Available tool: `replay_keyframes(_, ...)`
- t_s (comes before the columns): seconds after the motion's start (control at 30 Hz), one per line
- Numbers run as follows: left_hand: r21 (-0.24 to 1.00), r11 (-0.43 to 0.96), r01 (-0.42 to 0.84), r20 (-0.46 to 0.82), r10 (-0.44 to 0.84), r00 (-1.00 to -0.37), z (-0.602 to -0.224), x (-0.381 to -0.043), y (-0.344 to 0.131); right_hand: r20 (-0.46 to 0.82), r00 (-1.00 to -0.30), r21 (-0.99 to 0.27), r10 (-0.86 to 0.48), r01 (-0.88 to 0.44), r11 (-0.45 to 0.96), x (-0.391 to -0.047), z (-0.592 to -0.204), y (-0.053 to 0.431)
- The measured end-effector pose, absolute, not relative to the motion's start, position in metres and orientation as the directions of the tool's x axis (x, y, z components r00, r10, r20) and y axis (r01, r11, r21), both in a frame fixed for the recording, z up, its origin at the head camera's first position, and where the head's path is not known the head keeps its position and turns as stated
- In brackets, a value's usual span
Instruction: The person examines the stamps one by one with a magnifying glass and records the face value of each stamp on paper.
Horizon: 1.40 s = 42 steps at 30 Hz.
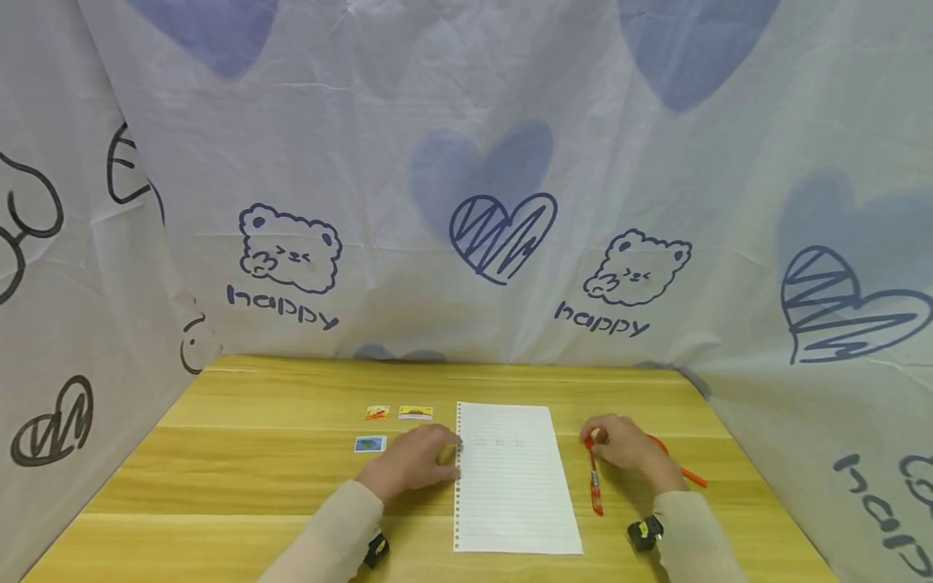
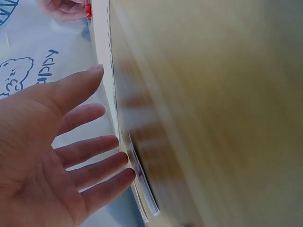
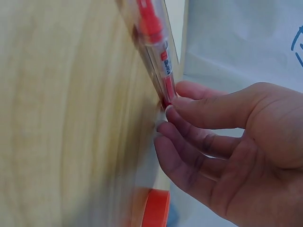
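A lined loose-leaf sheet (image 1: 510,494) with punched holes along its left edge lies on the table, with faint reddish numbers near its top. My left hand (image 1: 415,457) is at that left edge, its fingers extended and thumb apart; in the left wrist view the hand (image 2: 71,146) holds nothing. To the right of the sheet, my right hand (image 1: 619,441) pinches the far end of a red pen (image 1: 595,486) between thumb and fingertips. The right wrist view shows the clear-barrelled pen (image 3: 165,61) lying along the tabletop, its red cap toward the camera.
Three small picture stamps, a red-and-yellow one (image 1: 377,413), a yellow one (image 1: 415,413) and a blue one (image 1: 370,444), lie left of the sheet. An orange-red object (image 1: 694,478) lies partly hidden behind my right hand. A printed cloth (image 1: 394,243) hangs behind the table.
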<state>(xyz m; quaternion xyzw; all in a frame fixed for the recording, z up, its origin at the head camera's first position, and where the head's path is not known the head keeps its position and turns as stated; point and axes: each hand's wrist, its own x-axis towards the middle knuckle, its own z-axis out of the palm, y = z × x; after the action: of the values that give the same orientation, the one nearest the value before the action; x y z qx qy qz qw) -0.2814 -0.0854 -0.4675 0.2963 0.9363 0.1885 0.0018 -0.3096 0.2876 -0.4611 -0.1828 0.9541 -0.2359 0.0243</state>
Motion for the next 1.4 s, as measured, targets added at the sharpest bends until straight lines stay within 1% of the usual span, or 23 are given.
replay_keyframes(0.3, 0.327, 0.768, 0.551, 0.073, 0.561, -0.825, -0.4655, -0.2815, -0.0828, 0.024, -0.921, -0.447, -0.389, -0.358, 0.82, -0.3096, -0.4616, 0.2881)
replay_keyframes(0.53, 0.309, 0.772, 0.555, 0.078, 0.561, -0.824, -0.4654, -0.2819, -0.0829, 0.016, -0.924, -0.444, -0.381, -0.348, 0.826, -0.3104, -0.4608, 0.2851)
replay_keyframes(0.7, 0.315, 0.784, 0.535, 0.064, 0.545, -0.836, -0.4646, -0.2815, -0.0834, 0.003, -0.929, -0.432, -0.37, -0.335, 0.837, -0.3115, -0.4622, 0.2847)
replay_keyframes(0.9, 0.34, 0.791, 0.509, 0.039, 0.529, -0.848, -0.4627, -0.2818, -0.0816, 0.017, -0.935, -0.42, -0.353, -0.327, 0.847, -0.3111, -0.4629, 0.286)
replay_keyframes(1.13, 0.33, 0.796, 0.508, 0.038, 0.526, -0.849, -0.4638, -0.2821, -0.0796, 0.06, -0.933, -0.448, -0.354, -0.342, 0.826, -0.3113, -0.4668, 0.2891)
replay_keyframes(1.4, 0.347, 0.794, 0.499, 0.054, 0.514, -0.856, -0.4638, -0.2847, -0.0783, 0.201, -0.875, -0.471, -0.44, -0.48, 0.74, -0.3109, -0.4618, 0.282)
